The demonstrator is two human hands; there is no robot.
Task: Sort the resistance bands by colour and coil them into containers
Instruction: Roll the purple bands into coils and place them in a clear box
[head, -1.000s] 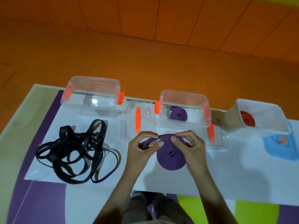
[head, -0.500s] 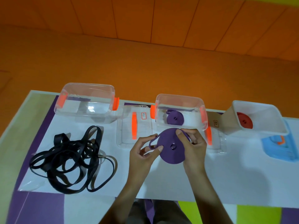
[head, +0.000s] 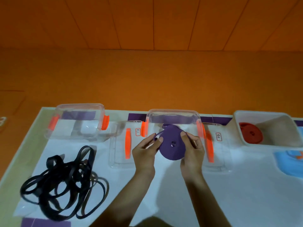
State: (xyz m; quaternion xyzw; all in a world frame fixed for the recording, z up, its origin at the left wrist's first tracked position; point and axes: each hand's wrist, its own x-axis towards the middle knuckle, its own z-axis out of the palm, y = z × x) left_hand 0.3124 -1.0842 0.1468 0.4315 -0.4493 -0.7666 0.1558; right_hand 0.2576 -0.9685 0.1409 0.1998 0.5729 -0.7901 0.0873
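Note:
A coiled purple resistance band (head: 172,145) is held upright between both hands, just in front of the middle clear container (head: 173,115). My left hand (head: 145,151) pinches its loose outer end on the left side. My right hand (head: 192,149) grips the coil's right edge with thumb on its face. The coil hides most of the container's inside, where only a purple sliver shows. A tangle of black bands (head: 64,182) lies on the table at the left. A coiled red band (head: 250,133) lies in the white container (head: 278,128) at the right.
An empty clear container (head: 77,122) with orange clips stands at the back left. Two clear lids (head: 124,145) (head: 216,145) with orange clips lie flat beside the middle container. A blue lid (head: 290,161) lies at the right edge. An orange wall rises behind the table.
Both hands have carried the purple coil away from me, from the open table up to the front of the middle container. The coil now stands more upright.

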